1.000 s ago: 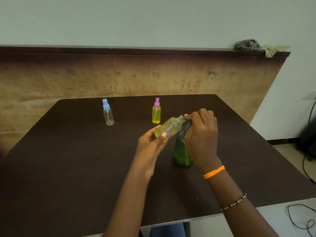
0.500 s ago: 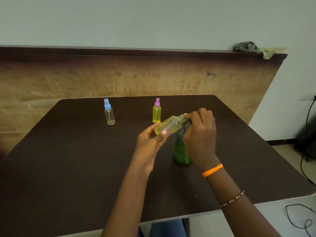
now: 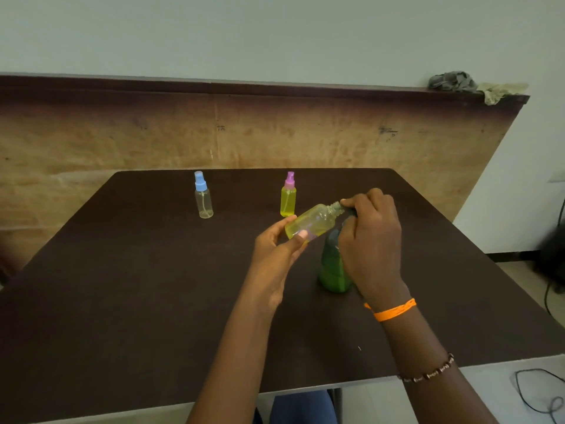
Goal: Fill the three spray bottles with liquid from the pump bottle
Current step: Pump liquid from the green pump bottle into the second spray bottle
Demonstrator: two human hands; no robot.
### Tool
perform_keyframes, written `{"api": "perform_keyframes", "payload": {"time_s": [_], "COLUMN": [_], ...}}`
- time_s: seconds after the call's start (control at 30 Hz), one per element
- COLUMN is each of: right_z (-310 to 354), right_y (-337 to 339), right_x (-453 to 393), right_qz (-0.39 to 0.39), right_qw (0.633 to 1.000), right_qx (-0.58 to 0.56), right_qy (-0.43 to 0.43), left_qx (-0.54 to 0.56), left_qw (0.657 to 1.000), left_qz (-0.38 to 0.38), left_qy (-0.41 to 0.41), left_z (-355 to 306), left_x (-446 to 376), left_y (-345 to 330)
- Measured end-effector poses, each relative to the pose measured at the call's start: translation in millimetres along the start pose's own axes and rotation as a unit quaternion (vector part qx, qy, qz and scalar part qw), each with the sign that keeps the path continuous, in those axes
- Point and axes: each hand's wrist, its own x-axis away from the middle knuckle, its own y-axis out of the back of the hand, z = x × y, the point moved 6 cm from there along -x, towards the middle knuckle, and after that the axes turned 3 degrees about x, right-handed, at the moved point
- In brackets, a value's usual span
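My left hand [image 3: 276,252] holds an uncapped yellow spray bottle [image 3: 312,223], tilted with its threaded neck pointing right against the pump head. My right hand [image 3: 371,240] rests on top of the green pump bottle [image 3: 333,267], which stands on the dark table [image 3: 153,286]; its pump head is mostly hidden under my fingers. Farther back stand a clear spray bottle with a blue cap [image 3: 203,195] and a yellow spray bottle with a pink cap [image 3: 288,195], both upright.
A brown backboard [image 3: 260,130] rises behind the table, with crumpled rags [image 3: 452,82] on its top right end. Cables [image 3: 541,393] lie on the floor at the right. The table's front edge is close to my body.
Both hands and the tilted bottle stay almost where they were at the pump. The view has shifted slightly.
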Motion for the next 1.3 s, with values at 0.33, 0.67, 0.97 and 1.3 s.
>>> {"api": "perform_keyframes", "payload": {"time_s": [0.33, 0.67, 0.97, 1.3], "right_z": [1.8, -8.3, -4.2, -0.7], "right_y": [-6.8, -9.0, -3.3, -2.8], "right_x": [12.9, 24.8, 12.1, 7.4], "right_qz": [-0.026, -0.030, -0.013, 0.003], "right_qw": [0.998, 0.999, 0.999, 1.000], "right_qx": [0.055, 0.003, -0.037, -0.019], "right_qy": [0.017, 0.038, 0.014, 0.012], "left_qx": [0.008, 0.012, 0.011, 0.017], "left_qw": [1.000, 1.000, 1.000, 1.000], "left_qz": [0.002, 0.001, 0.003, 0.001], "left_qy": [0.005, -0.002, -0.007, -0.010], "left_z": [3.4, 2.5, 3.7, 2.6], "left_x": [0.3, 1.0, 0.1, -1.6], "left_y": [-4.0, -3.9, -3.2, -1.7]}}
